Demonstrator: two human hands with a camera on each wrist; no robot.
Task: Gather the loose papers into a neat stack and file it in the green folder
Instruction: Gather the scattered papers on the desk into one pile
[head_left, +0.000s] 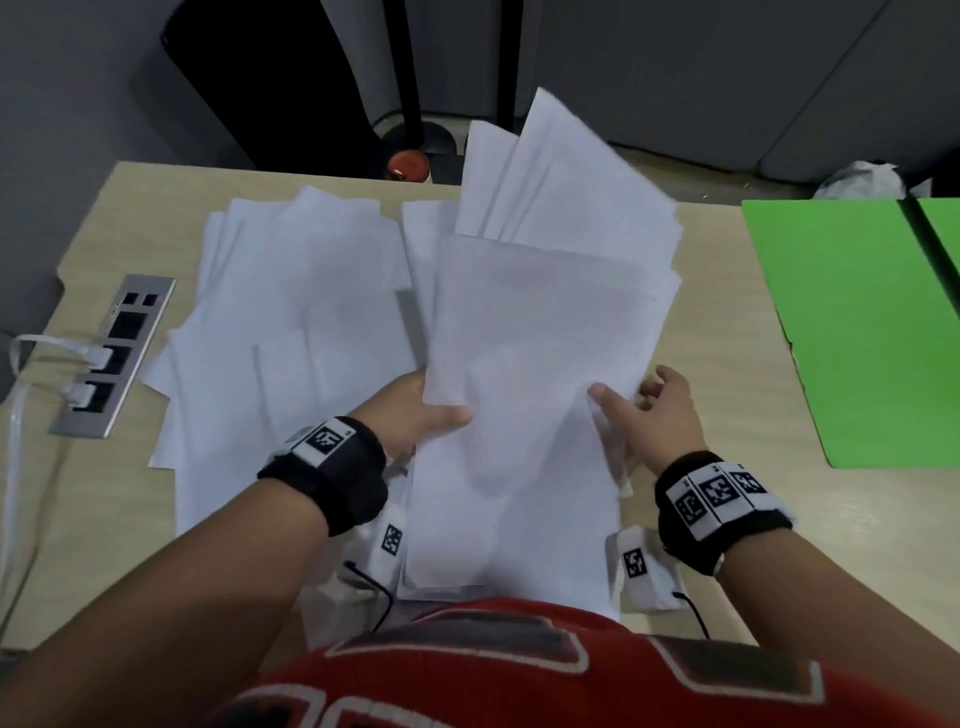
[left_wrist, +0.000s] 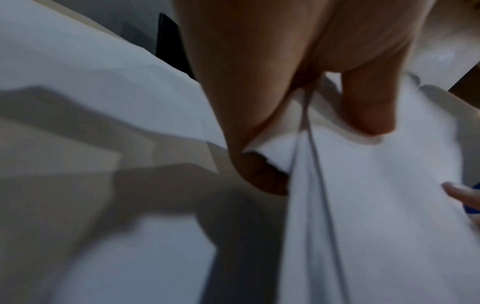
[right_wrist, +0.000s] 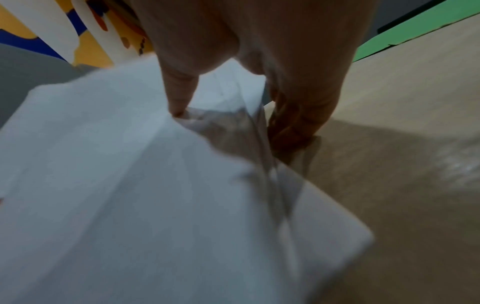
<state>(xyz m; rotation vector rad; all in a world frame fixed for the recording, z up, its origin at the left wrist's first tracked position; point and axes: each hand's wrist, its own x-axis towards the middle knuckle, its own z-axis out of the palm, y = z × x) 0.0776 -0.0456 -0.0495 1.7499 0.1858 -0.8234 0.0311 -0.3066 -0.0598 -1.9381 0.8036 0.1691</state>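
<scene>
A sheaf of white papers (head_left: 540, 332) is lifted above the middle of the table, its sheets fanned out and uneven at the far end. My left hand (head_left: 421, 410) grips its left edge, thumb on top (left_wrist: 369, 107), fingers underneath. My right hand (head_left: 644, 410) pinches the right edge, thumb on the top sheet (right_wrist: 179, 98), fingers curled below. More loose white sheets (head_left: 280, 322) lie spread over the table on the left. The green folder (head_left: 852, 332) lies open and flat at the right side of the table.
A metal socket panel (head_left: 111, 356) with white plugs and cables is set into the wooden table (head_left: 727, 395) at the left. A red-capped object (head_left: 408, 165) stands past the far edge. A dark chair (head_left: 270, 78) and grey cabinets are behind.
</scene>
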